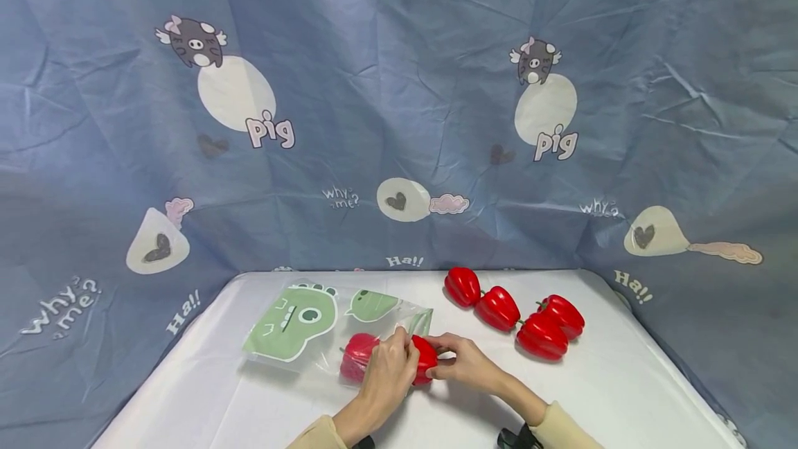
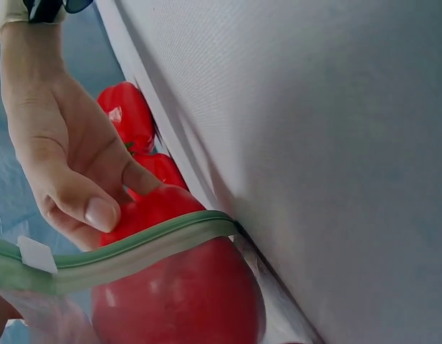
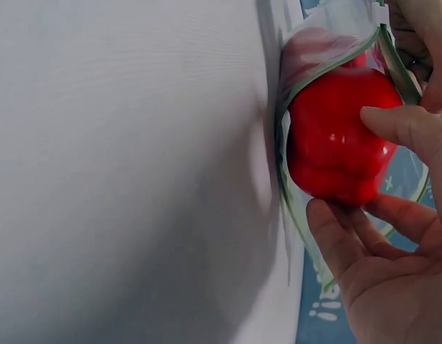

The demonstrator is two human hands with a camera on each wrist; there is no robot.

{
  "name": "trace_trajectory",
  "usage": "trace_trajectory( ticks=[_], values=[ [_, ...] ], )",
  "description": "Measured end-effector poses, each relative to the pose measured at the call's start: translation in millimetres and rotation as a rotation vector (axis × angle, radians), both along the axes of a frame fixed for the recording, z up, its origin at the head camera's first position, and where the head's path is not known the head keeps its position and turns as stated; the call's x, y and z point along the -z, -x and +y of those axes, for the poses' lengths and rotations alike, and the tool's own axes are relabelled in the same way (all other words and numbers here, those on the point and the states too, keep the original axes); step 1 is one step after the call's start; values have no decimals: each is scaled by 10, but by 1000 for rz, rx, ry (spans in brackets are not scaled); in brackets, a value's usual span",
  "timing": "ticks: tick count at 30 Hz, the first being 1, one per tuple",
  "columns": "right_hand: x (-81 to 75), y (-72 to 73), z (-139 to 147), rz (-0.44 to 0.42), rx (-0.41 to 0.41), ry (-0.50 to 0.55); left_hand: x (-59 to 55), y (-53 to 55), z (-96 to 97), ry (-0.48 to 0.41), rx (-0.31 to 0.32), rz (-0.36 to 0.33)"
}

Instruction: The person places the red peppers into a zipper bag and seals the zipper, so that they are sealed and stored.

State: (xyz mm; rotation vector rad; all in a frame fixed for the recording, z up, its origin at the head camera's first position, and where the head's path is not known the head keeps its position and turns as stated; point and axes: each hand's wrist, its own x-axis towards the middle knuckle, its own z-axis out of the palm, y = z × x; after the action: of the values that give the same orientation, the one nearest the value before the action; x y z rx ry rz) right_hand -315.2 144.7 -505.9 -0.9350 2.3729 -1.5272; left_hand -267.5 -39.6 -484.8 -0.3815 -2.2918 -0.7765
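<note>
On the white table lies a clear zip bag (image 1: 330,338) with a green cartoon monster print. One red bell pepper (image 1: 357,360) shows through its plastic. My left hand (image 1: 388,369) grips the bag's edge at the mouth, close to the white slider (image 2: 36,254). With thumb and fingers my right hand (image 1: 464,364) holds a second red bell pepper (image 3: 339,143). That pepper sits partly inside the mouth, and the green zip strip (image 2: 149,247) crosses over it in the left wrist view. Most of the left hand's fingertips are hidden.
Several red bell peppers (image 1: 497,308) lie on the table (image 1: 598,393) behind and right of my right hand. A blue cloth (image 1: 399,109) with pig prints hangs beyond the table's back edge and along its sides.
</note>
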Motion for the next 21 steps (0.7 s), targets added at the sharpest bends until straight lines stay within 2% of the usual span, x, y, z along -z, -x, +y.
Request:
trace_trajectory(
  ticks=[8, 13, 17, 21],
  values=[
    [4, 26, -118, -54, 2, 0, -9, -27, 5, -14, 12, -38],
    [-7, 36, -175, -35, -45, -12, 0, -25, 13, -4, 5, -5],
    [0, 36, -233, -53, -76, 2, 16, -22, 20, 12, 7, 25],
    [21, 59, -275, -30, -88, -18, 32, -24, 21, 18, 15, 21]
  ],
)
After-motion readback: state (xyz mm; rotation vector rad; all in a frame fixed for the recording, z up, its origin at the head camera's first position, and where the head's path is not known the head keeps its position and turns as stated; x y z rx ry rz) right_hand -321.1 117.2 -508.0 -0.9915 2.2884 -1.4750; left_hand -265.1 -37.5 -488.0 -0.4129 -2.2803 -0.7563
